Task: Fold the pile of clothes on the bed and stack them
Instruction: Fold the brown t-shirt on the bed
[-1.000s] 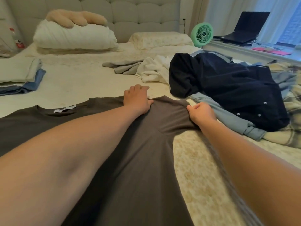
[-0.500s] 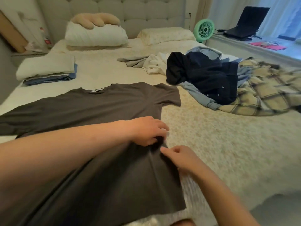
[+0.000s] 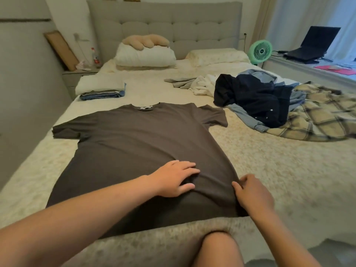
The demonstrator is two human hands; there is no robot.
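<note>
Head view: you have the brown T-shirt [image 3: 138, 143] spread flat and face down on the bed [image 3: 269, 170], its hem along the near edge and its collar pointing toward the headboard [image 3: 163, 22]. Your left hand [image 3: 173, 178] lies palm down on the lower part of the shirt, fingers straight and slightly spread, pressing the cloth. Your right hand [image 3: 252, 193] sits at the shirt's right side seam near the hem; its fingers are curled over the edge of the fabric, thumb on top, gripping it. A small ripple of cloth runs between your two hands. The pile of unfolded clothes [image 3: 256, 101] rests toward the bed's right edge, with a dark jacket on top of a plaid blanket [image 3: 317, 118]. A short stack of folded clothes [image 3: 100, 89] sits by the left edge, well apart from the shirt. Two pillows [image 3: 146, 56] lie against the headboard, and a green fan [image 3: 261, 52] stands past the far right corner.
</note>
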